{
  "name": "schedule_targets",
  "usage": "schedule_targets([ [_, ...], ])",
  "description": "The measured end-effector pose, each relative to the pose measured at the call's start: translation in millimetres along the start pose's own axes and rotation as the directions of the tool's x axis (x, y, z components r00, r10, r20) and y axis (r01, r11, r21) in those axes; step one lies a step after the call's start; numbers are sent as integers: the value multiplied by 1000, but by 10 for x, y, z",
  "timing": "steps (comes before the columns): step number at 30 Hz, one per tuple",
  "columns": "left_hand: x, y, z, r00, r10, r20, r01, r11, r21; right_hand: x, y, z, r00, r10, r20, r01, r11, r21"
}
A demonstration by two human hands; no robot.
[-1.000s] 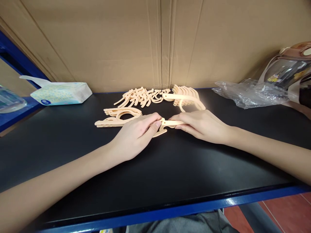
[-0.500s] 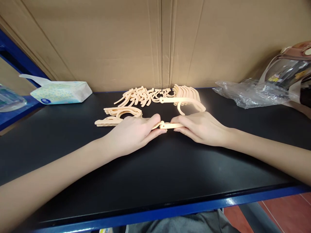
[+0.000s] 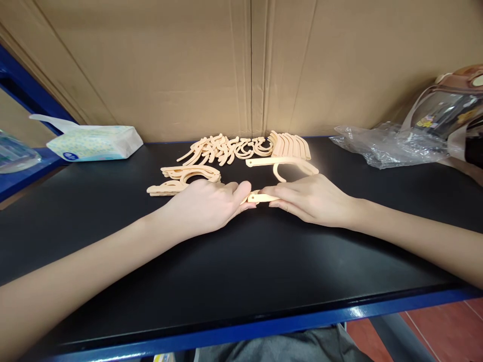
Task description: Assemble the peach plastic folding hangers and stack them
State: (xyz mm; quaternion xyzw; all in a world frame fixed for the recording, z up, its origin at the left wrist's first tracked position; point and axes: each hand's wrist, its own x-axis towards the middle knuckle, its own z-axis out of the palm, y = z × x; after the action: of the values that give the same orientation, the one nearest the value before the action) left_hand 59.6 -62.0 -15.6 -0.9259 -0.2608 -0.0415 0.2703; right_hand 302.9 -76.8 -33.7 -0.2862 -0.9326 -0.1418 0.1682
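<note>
My left hand [image 3: 211, 206] is closed, its thumb and finger pinching a small cream plastic hanger piece [image 3: 244, 200]. My right hand [image 3: 309, 198] is closed too, gripping a flat cream hanger arm [image 3: 264, 198] with a round hole near its end. The two pieces meet between my fingertips, above the black tabletop [image 3: 241, 271]. Just behind my right hand show another long hanger arm [image 3: 279, 161] and a curved hook piece [image 3: 278, 173]; whether my right fingers touch them is hidden. Beside my left hand lie several folded hangers [image 3: 196, 173], partly covered by it.
At the back sit a pile of loose curved hooks [image 3: 215, 149] and a row of hanger arms [image 3: 290, 145]. A tissue pack [image 3: 98, 143] lies at left; a clear plastic bag [image 3: 381, 146] and a transparent container [image 3: 441, 110] stand at right. Cardboard [image 3: 158, 65] forms the back wall.
The two pieces have been pressed closer together, with my right-hand piece shifted slightly left. The long arm behind my right hand has dropped a little and tilted.
</note>
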Motion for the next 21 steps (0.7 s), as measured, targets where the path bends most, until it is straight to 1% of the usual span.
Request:
schedule_targets([
  [5,1,-16,17,995,43,-93,-39,998,40,3,8,8,1000,6,3,-6,999,51],
  [8,2,-21,12,990,61,-128,-55,997,50,-2,7,13,1000,14,-2,-14,998,62],
  [12,-3,-14,7,989,65,-131,-56,996,68,-10,2,16,1000,-2,-22,2,1000,19],
  [17,-7,7,19,988,68,-138,-63,997,42,-9,-6,16,999,-25,-45,24,1000,-20],
  [21,-15,10,25,987,71,-147,-64,997,51,-8,-4,16,999,-20,-39,19,1000,-16],
])
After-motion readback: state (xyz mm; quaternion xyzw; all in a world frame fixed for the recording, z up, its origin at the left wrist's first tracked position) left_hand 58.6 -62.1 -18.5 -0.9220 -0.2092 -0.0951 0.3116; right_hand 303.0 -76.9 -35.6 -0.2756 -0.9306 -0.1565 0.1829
